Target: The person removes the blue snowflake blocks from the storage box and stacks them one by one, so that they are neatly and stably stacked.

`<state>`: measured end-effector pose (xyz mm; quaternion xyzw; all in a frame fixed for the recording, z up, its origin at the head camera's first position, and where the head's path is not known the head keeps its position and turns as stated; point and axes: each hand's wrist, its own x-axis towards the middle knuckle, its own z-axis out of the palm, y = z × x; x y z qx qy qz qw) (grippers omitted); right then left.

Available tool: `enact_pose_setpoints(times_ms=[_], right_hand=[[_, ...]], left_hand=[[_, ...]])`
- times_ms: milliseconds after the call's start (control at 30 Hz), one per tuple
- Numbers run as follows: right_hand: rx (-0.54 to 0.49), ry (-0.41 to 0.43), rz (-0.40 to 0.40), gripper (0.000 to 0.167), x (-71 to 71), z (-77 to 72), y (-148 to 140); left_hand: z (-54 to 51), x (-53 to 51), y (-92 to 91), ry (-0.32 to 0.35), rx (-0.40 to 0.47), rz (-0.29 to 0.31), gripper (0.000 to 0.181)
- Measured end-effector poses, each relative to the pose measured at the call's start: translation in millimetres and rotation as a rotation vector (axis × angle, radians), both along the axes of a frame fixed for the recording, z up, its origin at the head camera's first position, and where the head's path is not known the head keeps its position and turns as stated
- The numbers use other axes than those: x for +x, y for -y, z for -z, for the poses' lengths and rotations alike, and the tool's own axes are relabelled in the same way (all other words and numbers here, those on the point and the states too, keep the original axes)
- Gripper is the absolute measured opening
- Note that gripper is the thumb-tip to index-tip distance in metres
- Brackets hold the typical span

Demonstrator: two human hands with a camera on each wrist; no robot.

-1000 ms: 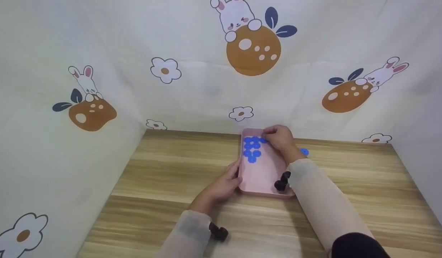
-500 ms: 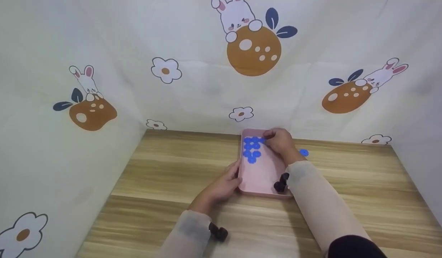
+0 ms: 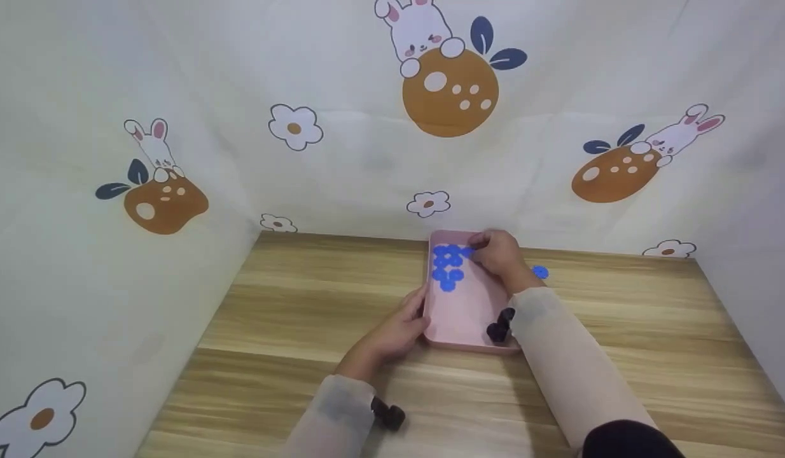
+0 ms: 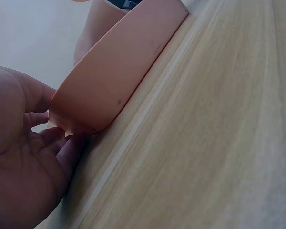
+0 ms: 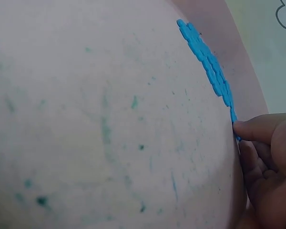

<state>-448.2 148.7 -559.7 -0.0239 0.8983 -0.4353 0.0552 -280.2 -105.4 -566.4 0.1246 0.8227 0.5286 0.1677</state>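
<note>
the left hand is gripping the left side of the tray on the table, fingers against its wall. inside the far end, the right hand is pinching a blue disc at the edge of the cluster. another disc is lying right of the tray.

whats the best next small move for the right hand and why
Probably the right hand should press the end blue piece snugly against the blue cluster: it touches that piece at the cluster's edge, and the left hand holds the pink tray.
</note>
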Motion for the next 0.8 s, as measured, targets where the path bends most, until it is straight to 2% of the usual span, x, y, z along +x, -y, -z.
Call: enact_pose_setpoints(times_ms=[533, 633, 800], right_hand=[[0.048, 0.071, -0.05, 0.04, 0.7, -1.4, 0.5], [0.058, 0.062, -0.058, 0.039, 0.9, -0.9, 0.6], [0.099, -0.016, -0.094, 0.038, 0.2, 0.1, -0.1]], left_hand=[[1.0, 0.5, 0.1, 0.012, -0.004, -0.009, 0.069], [0.7, 0.7, 0.3, 0.011, -0.006, -0.004, 0.068], [-1.6, 1.6, 0.4, 0.011, 0.009, -0.001, 0.068]])
